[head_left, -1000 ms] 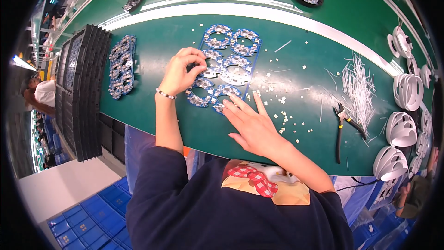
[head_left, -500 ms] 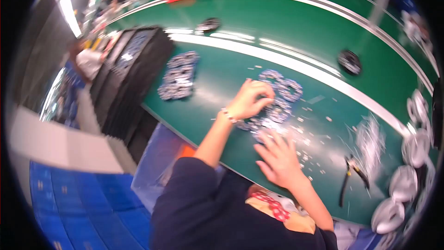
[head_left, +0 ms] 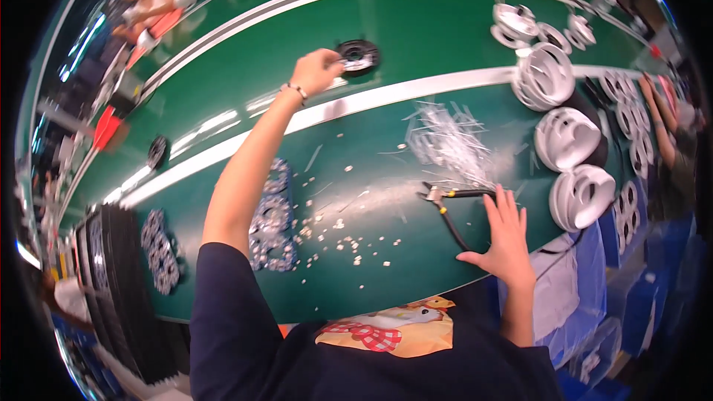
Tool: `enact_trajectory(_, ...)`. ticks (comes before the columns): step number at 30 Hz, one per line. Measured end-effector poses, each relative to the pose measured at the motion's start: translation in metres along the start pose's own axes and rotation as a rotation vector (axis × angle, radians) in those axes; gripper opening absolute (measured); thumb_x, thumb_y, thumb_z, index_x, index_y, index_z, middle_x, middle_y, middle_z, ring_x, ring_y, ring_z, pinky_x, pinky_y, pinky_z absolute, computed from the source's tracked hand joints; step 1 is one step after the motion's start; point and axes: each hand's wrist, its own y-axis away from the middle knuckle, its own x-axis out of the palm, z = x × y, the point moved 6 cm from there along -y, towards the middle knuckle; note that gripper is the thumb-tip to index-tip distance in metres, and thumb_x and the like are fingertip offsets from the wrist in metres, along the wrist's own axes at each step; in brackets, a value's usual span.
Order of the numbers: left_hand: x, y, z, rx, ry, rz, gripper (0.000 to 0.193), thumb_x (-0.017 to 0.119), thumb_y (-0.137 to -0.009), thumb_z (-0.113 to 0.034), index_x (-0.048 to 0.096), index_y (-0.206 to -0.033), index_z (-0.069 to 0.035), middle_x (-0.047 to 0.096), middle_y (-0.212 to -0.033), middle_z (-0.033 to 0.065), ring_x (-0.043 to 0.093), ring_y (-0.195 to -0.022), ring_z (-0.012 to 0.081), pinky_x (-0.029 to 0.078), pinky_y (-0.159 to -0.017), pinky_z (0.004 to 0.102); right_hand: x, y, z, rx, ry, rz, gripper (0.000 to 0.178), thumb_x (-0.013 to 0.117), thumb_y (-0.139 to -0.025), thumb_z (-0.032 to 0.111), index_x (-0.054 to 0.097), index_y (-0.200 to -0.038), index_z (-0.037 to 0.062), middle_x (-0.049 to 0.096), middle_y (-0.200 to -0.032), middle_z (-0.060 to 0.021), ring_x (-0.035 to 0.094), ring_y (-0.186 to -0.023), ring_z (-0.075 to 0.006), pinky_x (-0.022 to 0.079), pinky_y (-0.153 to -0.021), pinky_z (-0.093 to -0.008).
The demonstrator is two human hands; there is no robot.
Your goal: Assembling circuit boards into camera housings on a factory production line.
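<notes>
My left hand (head_left: pixel 316 72) reaches across the white rail, its fingers closed on the near-left edge of a black round part (head_left: pixel 359 57) with an open centre, on the green surface beyond. My right hand (head_left: pixel 509 241) is open over the near right of the bench, fingers spread. Its fingertips are at the upper handle of the side cutters (head_left: pixel 438 197), whose black handles are splayed; whether they touch is unclear. A panel of ring-shaped blue circuit boards (head_left: pixel 273 234) lies partly hidden beneath my left forearm, with small pale bits (head_left: pixel 340 224) scattered beside it.
Clear thin strips (head_left: pixel 449 141) are heaped beyond the cutters. White round housings (head_left: pixel 583 197) are stacked at the right. Another board stack (head_left: pixel 160 252) and black trays (head_left: pixel 122 289) stand left. A second black part (head_left: pixel 157 152) sits beyond the rail. Other people (head_left: pixel 152 0) work nearby.
The view has swung to the right. My left hand has left the circuit boards and gripped the black part across the rail. My right hand has moved from the boards to the cutters.
</notes>
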Motion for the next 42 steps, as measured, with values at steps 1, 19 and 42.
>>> enact_trajectory(1, 0.011, -0.022, 0.0, -0.065, -0.146, -0.045, 0.043, 0.061, -0.076, -0.036, 0.061, -0.105, -0.005, 0.061, -0.104, 0.0166, 0.058, -0.098, 0.0295, 0.045, -0.086, 0.0354, -0.004, 0.003, -0.006, -0.007, -0.037, -0.047, 0.093, 0.081, -0.051, 0.031, 0.038, -0.128, 0.0017, 0.024, -0.141, -0.0179, 0.022, -0.13, -0.0372, 0.019, -0.102, -0.0551)
enact_trajectory(19, -0.039, 0.061, 0.038, -0.382, 0.832, 0.008, 0.02, 0.049, -0.088, -0.006, 0.052, -0.107, -0.002, 0.06, -0.099, 0.0067, 0.06, -0.087, 0.0132, 0.051, -0.075, 0.0307, -0.131, -0.004, -0.211, 0.215, 0.042, -0.779, 0.014, 0.061, -0.068, 0.0, 0.066, -0.081, 0.0011, 0.066, -0.08, -0.0111, 0.063, -0.074, -0.022, 0.048, -0.07, -0.0282)
enact_trajectory(42, -0.044, 0.261, -0.044, -0.205, 1.413, -0.57, 0.049, 0.045, -0.082, 0.012, 0.027, -0.125, -0.002, 0.043, -0.122, 0.0118, 0.047, -0.111, 0.0185, 0.041, -0.095, 0.033, -0.019, -0.073, 0.008, -0.133, 0.021, -0.445, 0.055, 0.074, -0.064, 0.02, 0.055, -0.112, 0.0003, 0.053, -0.117, -0.0188, 0.051, -0.105, -0.035, 0.041, -0.087, -0.0391)
